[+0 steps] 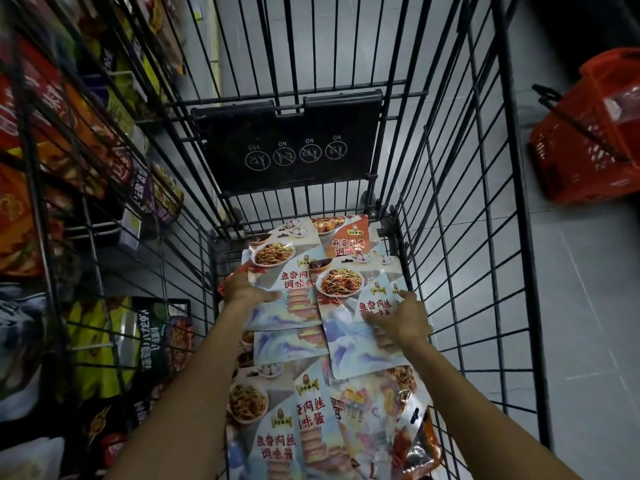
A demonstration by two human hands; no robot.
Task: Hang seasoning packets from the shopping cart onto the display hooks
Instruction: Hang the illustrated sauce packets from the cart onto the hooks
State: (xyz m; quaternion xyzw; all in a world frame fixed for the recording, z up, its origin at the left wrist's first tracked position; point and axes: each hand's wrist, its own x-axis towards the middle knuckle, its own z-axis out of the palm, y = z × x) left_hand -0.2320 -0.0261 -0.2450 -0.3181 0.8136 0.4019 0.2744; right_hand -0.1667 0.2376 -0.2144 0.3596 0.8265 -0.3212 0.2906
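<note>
Both arms reach down into a black wire shopping cart (pixel 450 188). Its floor is covered with several flat seasoning packets, pale blue with red lettering and noodle dish pictures. My left hand (pixel 247 289) grips the left edge of one pale blue packet (pixel 287 296), thumb on top. My right hand (pixel 401 318) lies spread on another pale blue packet (pixel 356 341), fingers pinching its upper flap. An orange packet (pixel 343 237) lies at the far end of the cart. More packets (pixel 277 441) are heaped near me. The display hooks are not clearly visible.
A shelf rack with hanging and stacked colourful packets (pixel 69 140) runs along the left, blurred, seen through the cart's wires. The cart's black folding seat panel (pixel 287 143) stands at the far end. A red plastic basket (pixel 588 133) sits on the grey tiled floor at the right.
</note>
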